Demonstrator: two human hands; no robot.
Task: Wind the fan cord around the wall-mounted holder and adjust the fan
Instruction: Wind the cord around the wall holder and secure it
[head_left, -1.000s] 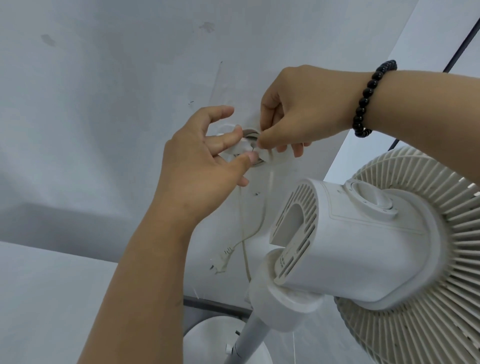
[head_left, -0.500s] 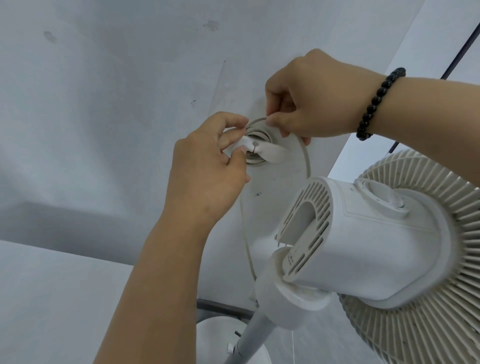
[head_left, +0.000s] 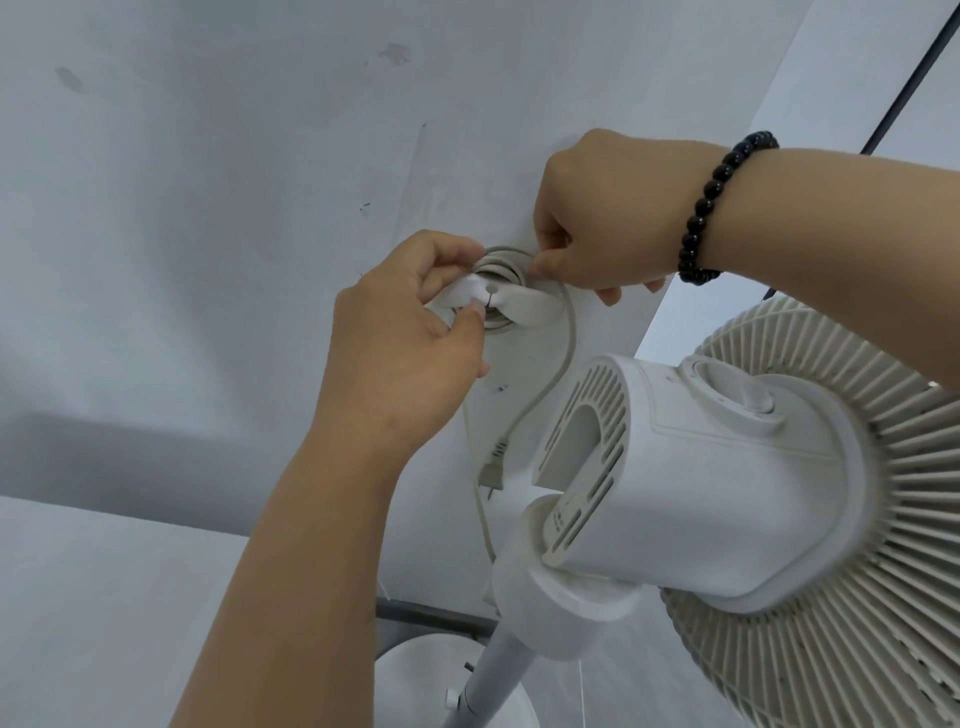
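Pale, scuffed wall (head_left: 208, 208) fills the background, meeting a lighter panel at right. On it, the left hand (head_left: 400, 343) pinches the white holder (head_left: 519, 306), where grey cord (head_left: 569, 343) lies coiled. The right hand (head_left: 602, 218), wearing a black bead bracelet (head_left: 711, 208), pinches the cord beside the coil. Since half a second ago, the plug (head_left: 493, 470) has swung into view, dangling left of the fan (head_left: 727, 493).

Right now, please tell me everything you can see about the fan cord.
The fan cord is pale grey and looks like rubbery plastic. Several turns lie coiled around the wall-mounted holder. The right hand pinches it at the coil's upper right. From there a loose length loops down the wall to a two-pin plug, hanging free behind the fan's motor housing.
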